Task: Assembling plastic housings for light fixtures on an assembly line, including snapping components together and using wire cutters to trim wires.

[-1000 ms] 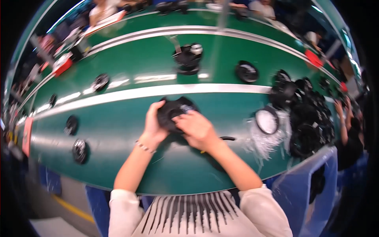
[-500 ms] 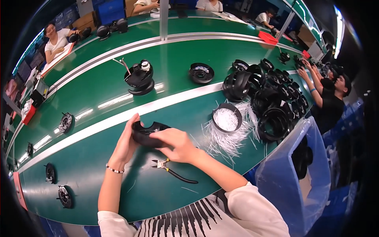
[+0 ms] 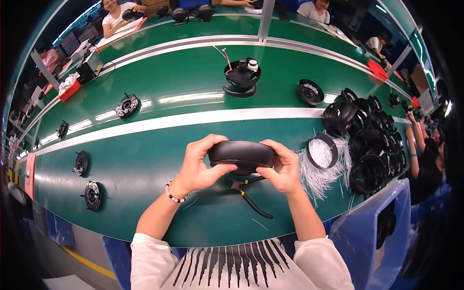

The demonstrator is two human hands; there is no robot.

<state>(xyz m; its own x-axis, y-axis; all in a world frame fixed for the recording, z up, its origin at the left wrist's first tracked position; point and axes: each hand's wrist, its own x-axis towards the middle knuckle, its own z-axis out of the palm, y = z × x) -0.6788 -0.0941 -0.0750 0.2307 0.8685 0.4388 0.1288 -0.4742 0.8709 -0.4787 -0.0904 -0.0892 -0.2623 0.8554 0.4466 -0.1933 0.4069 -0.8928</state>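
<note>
Both hands are closed on a single black round housing (image 3: 242, 152) at the centre of the frame. The left hand (image 3: 200, 166) grips its left end and the right hand (image 3: 282, 166) its right end. The thumbs bear on the near lower edge and the fingers wrap the far side; each hand is open only to the thickness of the part. This opposed hold presumably keeps the piece level and lets both thumbs press evenly. The smooth curved wall faces the camera; the inner face is not visible.

Diagonal cutters (image 3: 256, 205) with black and yellow handles lie on the green bench (image 3: 145, 193) just below the housing, apparently within easy reach. Right of centre, a black ring (image 3: 332, 142) encloses thin white plastic strips (image 3: 314, 181), with more spilled around it; the ring seems to serve as a holder. Black round parts (image 3: 369, 145) are massed at the right, likely as stock. Two disc-shaped components (image 3: 93, 195) stand apart at the lower left, purpose undetermined.
</note>
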